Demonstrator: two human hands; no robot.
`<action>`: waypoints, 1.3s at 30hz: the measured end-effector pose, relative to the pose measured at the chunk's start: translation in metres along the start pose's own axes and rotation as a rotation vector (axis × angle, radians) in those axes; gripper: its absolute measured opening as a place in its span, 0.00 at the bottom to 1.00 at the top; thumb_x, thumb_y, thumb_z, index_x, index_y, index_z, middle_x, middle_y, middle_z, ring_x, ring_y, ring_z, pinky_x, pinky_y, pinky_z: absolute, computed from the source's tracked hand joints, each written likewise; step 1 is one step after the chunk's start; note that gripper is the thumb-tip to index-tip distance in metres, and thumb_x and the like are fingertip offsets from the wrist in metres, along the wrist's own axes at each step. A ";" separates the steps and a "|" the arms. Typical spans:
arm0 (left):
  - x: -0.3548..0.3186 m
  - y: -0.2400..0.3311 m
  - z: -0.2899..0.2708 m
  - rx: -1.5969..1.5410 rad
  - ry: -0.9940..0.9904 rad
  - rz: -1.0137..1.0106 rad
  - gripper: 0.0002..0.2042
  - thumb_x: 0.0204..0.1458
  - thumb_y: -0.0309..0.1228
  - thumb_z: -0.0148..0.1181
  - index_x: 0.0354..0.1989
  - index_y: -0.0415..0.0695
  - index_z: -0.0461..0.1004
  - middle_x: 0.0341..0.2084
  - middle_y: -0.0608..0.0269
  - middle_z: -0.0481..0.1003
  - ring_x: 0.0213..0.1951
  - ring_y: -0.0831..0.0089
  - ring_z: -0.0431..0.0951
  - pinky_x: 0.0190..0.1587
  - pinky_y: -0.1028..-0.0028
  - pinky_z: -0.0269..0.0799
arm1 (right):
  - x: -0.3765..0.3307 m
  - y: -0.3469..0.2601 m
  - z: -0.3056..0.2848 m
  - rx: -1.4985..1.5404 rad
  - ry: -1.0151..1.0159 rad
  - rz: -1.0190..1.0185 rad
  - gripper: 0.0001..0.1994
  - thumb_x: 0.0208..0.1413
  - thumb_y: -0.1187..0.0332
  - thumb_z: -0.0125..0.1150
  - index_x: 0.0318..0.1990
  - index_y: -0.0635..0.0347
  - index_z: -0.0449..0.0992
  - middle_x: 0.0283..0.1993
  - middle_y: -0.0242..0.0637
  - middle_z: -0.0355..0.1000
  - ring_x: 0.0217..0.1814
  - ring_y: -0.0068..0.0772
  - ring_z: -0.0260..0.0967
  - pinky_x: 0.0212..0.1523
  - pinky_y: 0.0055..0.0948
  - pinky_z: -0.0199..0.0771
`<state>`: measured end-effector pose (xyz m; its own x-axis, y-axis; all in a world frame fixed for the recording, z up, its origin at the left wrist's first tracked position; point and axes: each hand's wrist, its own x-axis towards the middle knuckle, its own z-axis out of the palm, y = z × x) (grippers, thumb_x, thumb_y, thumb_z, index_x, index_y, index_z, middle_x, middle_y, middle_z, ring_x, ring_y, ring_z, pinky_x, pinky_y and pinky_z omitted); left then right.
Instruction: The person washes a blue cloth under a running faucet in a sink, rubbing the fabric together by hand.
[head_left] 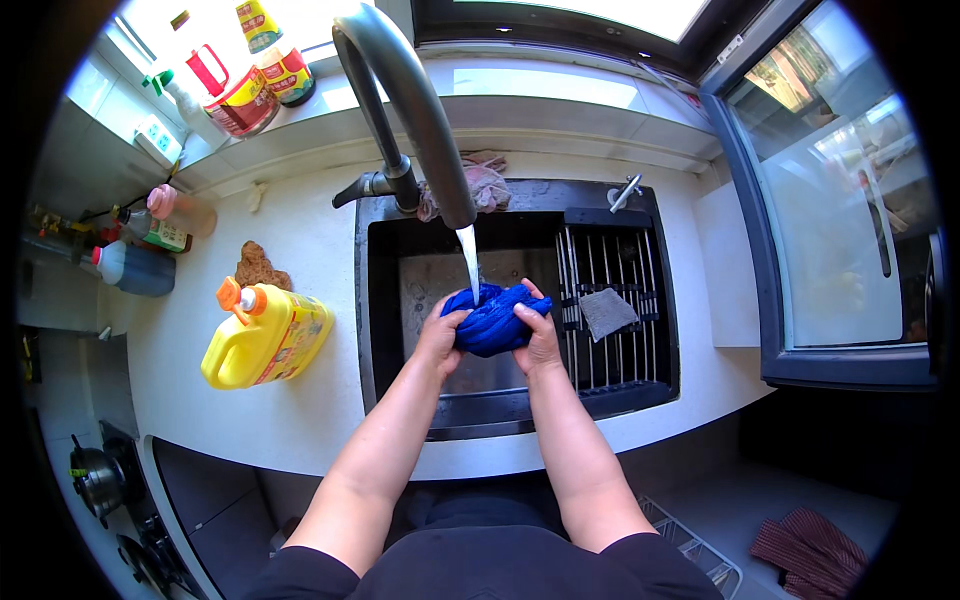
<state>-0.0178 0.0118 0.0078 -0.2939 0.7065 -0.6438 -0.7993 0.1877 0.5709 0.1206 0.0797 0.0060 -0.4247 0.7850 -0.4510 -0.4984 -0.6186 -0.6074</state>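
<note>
Both hands — left hand, right hand — are clamped on the blue cloth, bunched between them under the tap stream; squeezing hard could splash water over the sink onto the desk.

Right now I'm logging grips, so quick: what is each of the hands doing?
Left hand: closed on the blue cloth, under the running water.
Right hand: closed on the same blue cloth.
</note>
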 end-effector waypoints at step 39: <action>-0.006 -0.018 0.021 0.295 0.340 0.363 0.05 0.44 0.27 0.58 0.24 0.39 0.71 0.19 0.65 0.71 0.21 0.78 0.68 0.25 0.74 0.67 | 0.006 0.047 0.024 -0.705 0.176 -0.303 0.12 0.52 0.63 0.57 0.29 0.64 0.75 0.25 0.32 0.71 0.28 0.22 0.65 0.32 0.25 0.66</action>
<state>0.0096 0.0188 0.0123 -0.7129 0.5117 -0.4795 -0.4499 0.1906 0.8725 0.0768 0.0544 -0.0091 -0.1914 0.9463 -0.2607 0.0486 -0.2561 -0.9654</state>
